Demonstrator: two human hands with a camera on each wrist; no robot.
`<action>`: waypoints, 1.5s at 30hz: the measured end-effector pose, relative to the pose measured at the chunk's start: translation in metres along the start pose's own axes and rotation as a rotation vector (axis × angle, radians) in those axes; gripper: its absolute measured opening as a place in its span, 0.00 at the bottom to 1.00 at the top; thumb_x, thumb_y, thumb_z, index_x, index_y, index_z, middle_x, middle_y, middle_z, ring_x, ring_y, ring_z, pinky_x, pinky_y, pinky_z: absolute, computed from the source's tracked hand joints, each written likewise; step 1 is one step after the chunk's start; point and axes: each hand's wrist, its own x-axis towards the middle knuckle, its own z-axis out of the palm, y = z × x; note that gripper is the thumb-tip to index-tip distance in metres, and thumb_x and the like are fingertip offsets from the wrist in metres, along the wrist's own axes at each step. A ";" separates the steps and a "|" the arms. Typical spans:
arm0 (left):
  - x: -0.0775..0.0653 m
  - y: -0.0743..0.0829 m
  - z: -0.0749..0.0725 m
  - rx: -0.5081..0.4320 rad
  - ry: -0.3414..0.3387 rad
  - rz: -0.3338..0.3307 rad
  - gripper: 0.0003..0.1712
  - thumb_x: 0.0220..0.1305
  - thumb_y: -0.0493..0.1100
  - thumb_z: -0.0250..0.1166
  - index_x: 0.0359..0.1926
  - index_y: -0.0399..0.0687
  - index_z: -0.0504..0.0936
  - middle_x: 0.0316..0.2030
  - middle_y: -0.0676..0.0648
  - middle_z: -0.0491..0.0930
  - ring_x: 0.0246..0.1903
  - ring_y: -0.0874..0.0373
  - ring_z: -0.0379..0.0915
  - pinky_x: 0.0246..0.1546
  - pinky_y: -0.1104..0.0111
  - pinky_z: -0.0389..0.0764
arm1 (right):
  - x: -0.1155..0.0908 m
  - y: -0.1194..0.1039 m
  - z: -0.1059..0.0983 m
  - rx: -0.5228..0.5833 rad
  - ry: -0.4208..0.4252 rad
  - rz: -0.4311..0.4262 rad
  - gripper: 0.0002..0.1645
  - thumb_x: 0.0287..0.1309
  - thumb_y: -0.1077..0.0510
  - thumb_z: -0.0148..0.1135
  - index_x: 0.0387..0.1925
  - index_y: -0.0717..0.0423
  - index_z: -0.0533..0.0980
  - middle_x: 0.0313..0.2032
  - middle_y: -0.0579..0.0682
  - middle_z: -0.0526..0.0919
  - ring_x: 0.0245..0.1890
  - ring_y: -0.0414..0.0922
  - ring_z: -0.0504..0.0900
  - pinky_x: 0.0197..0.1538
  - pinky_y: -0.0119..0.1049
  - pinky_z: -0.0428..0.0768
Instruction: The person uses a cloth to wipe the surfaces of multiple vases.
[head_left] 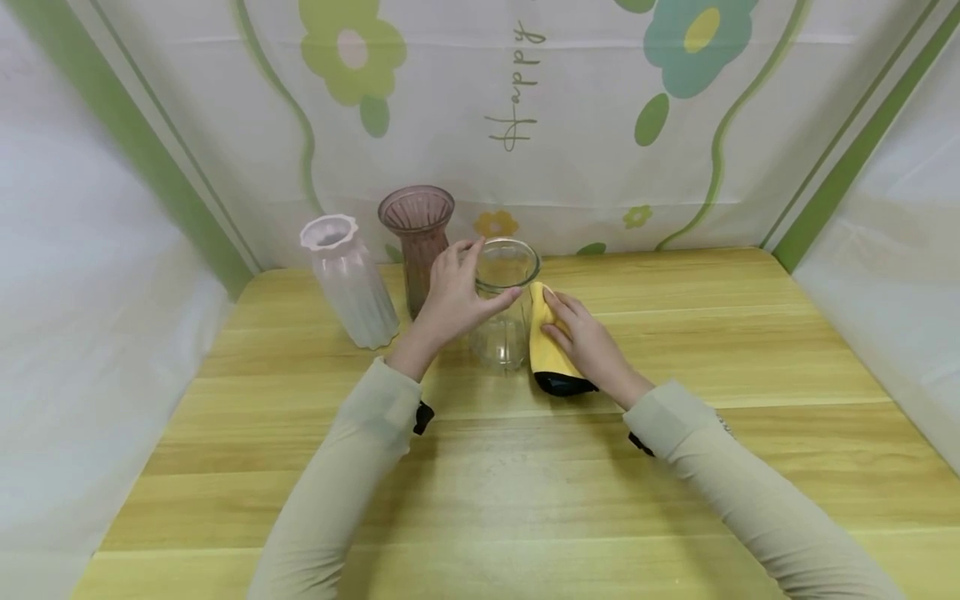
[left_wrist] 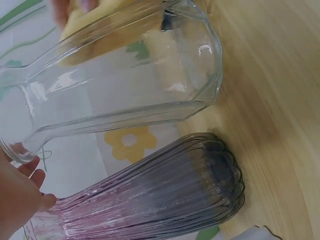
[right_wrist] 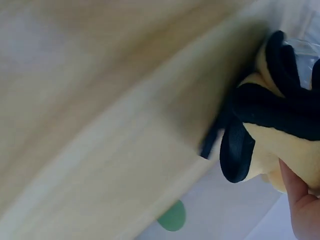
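A clear glass vase stands upright on the wooden table. My left hand holds it near the rim, the thumb across the front and the fingers on the left side. In the left wrist view, fingertips lie right at the rim of the glass vase. My right hand pinches a yellow cloth with black edging against the vase's right side. The bunched cloth hangs in folds in the right wrist view, with most of the hand out of frame.
Just left of the clear vase stands a purple-grey ribbed glass vase, close to my left hand. Farther left is a pink-to-grey vase with a wavy rim. A white flower-printed sheet hangs behind the table.
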 end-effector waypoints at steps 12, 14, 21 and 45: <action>0.006 -0.008 -0.003 -0.067 -0.063 0.078 0.51 0.58 0.60 0.59 0.74 0.41 0.47 0.73 0.38 0.49 0.73 0.40 0.43 0.74 0.46 0.41 | 0.010 -0.016 -0.011 0.117 0.037 0.053 0.36 0.65 0.55 0.56 0.71 0.58 0.57 0.66 0.61 0.66 0.63 0.60 0.70 0.65 0.52 0.72; 0.006 -0.008 -0.003 -0.065 -0.070 0.076 0.52 0.59 0.60 0.59 0.75 0.42 0.46 0.73 0.39 0.48 0.73 0.41 0.43 0.74 0.46 0.41 | 0.009 -0.014 -0.009 0.118 0.019 0.065 0.36 0.65 0.54 0.56 0.71 0.58 0.57 0.67 0.62 0.65 0.64 0.61 0.68 0.65 0.52 0.70; 0.006 -0.005 0.000 -0.073 -0.077 0.030 0.56 0.58 0.64 0.60 0.76 0.47 0.40 0.75 0.40 0.42 0.74 0.42 0.37 0.74 0.45 0.39 | 0.000 0.000 0.001 0.054 -0.060 0.098 0.36 0.66 0.53 0.54 0.72 0.56 0.56 0.66 0.63 0.65 0.62 0.61 0.71 0.63 0.53 0.72; 0.007 -0.005 -0.004 -0.056 -0.086 0.061 0.51 0.61 0.61 0.57 0.75 0.41 0.46 0.73 0.37 0.49 0.73 0.41 0.43 0.74 0.47 0.41 | 0.008 -0.018 -0.010 0.098 0.075 0.031 0.36 0.64 0.56 0.57 0.70 0.60 0.58 0.65 0.63 0.67 0.60 0.61 0.73 0.61 0.51 0.75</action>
